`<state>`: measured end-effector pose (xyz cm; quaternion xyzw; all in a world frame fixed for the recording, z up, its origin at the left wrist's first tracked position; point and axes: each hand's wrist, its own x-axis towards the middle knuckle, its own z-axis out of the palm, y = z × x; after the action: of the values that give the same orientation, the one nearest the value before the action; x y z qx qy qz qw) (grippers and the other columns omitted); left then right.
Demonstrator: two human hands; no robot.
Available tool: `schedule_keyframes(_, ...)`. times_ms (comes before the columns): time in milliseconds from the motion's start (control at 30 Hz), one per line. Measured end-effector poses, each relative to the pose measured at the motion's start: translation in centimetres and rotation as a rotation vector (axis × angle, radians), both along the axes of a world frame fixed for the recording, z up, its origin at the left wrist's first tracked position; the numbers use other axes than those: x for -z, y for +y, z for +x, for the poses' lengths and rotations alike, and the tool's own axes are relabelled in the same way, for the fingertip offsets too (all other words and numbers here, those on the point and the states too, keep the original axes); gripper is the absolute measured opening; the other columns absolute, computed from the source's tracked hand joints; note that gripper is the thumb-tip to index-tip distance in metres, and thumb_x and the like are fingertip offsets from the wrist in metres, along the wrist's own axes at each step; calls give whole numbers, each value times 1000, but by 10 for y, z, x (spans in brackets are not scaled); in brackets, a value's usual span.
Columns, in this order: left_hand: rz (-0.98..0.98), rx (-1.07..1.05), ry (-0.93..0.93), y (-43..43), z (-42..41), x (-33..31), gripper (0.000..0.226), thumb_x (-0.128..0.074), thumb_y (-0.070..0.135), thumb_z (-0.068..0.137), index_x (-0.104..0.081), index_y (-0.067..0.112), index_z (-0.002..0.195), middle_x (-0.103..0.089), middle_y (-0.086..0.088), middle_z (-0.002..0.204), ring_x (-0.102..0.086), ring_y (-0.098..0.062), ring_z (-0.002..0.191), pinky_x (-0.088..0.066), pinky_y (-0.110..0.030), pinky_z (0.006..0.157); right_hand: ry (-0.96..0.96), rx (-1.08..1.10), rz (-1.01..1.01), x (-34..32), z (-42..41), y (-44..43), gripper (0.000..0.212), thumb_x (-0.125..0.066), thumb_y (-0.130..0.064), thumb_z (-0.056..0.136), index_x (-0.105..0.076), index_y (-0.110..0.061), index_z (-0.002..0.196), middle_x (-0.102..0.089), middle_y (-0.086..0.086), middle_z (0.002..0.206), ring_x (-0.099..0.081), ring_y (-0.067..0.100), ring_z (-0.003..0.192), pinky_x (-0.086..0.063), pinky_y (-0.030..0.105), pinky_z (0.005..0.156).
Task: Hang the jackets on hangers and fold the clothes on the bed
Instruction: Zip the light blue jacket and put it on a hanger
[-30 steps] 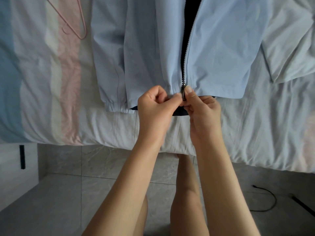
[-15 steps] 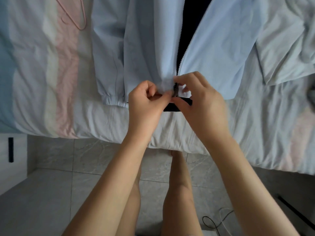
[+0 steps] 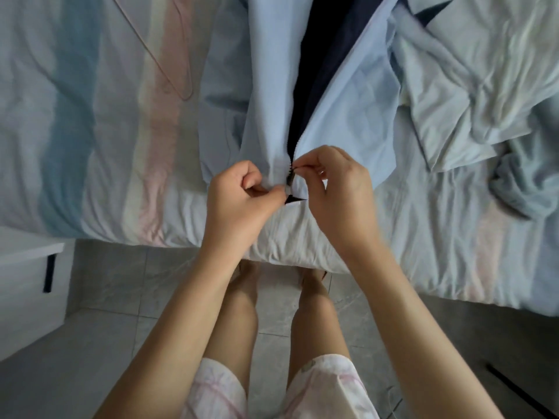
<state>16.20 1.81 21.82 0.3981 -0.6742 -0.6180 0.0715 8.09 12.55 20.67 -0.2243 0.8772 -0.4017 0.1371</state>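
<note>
Light-blue jacket [image 3: 348,125] lying flat on the bed, hem toward the person at the mattress edge, front upward. The two fronts meet only at the hem, where the zip slider [image 3: 289,179] sits. Above the slider they spread in a narrow V that exposes the navy lining [image 3: 320,55].

The left hand [image 3: 239,207] is curled into a loose fist, with thumb and forefinger pinching the hem fabric just left of the zip's lower end. The right hand [image 3: 338,192] has thumb and forefinger pinched together at the slider and the remaining fingers bent. Whether they grip the pull tab or the tape beside it cannot be told. The hands are near each other on either side of the zip.

A pink wire hanger [image 3: 185,96] lies on the bedsheet [image 3: 90,146] just left of the jacket's left sleeve, apart from both hands. The sheet is pale, with blue and pink stripes. A rumpled pale garment [image 3: 472,95] lies to the right of the jacket, and a crumpled blue-grey cloth [image 3: 526,182] beyond it near the right edge.

Below the bed is a grey tiled floor [image 3: 106,297], with a white bedside cabinet [image 3: 27,291] at the left. The person's bare legs and pink checked shorts [image 3: 326,388] appear at the bottom centre.
</note>
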Motion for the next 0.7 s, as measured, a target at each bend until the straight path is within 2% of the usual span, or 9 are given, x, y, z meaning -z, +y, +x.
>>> schedule_keyframes(67, -26, 22, 16, -4, -2, -26, 50, -68, 0, 70, -24, 22, 61, -28, 3, 55, -29, -12, 54, -35, -31, 62, -9, 50, -42, -23, 2, -4, 10, -59, -7, 88, -68, -11, 87, -68, -2, 87, -61, 9, 76, -50, 27, 70)
schedule_keyframes(167, -42, 28, 56, -11, -8, -70, 51, -67, -4, 71, -23, 21, 62, -27, -7, 60, -29, -15, 57, -30, -27, 57, 18, 98, -113, -62, 3, -13, 10, -60, -3, 86, -68, -9, 86, -69, 0, 86, -59, 5, 78, -46, 12, 70)
schedule_keyframes(333, 1, -70, 144, -15, -1, -128, 49, -63, -7, 72, -24, 20, 63, -25, -4, 59, -25, -11, 56, -25, -20, 52, 73, 64, -244, -118, 7, -18, 12, -59, 1, 85, -68, -8, 87, -63, -7, 83, -57, 2, 79, -41, 5, 71)
schedule_keyframes(467, 11, -285, 263, 2, 1, -159, 42, -64, -5, 79, -30, 17, 66, -32, 13, 55, -31, -4, 51, -32, -12, 54, 59, 82, -312, -157, 17, -22, 13, -57, 1, 86, -66, -8, 88, -65, -6, 81, -60, -3, 76, -42, 8, 72)
schedule_keyframes(567, 34, -342, 316, 11, -4, -179, 39, -74, 3, 77, -38, 16, 71, -44, 5, 62, -42, -4, 54, -39, -16, 59, -22, 167, -368, -181, 20, -25, 12, -56, -3, 87, -64, -11, 86, -67, -3, 78, -66, 7, 75, -48, 16, 71)
schedule_keyframes(700, -4, -362, 397, 7, 2, -210, 43, -77, -1, 72, -37, 17, 67, -48, 3, 63, -46, -7, 57, -42, -20, 62, -79, 178, -452, -217, 26, -24, 15, -59, -4, 88, -61, -18, 82, -64, -15, 71, -67, 9, 69, -52, 24, 70)
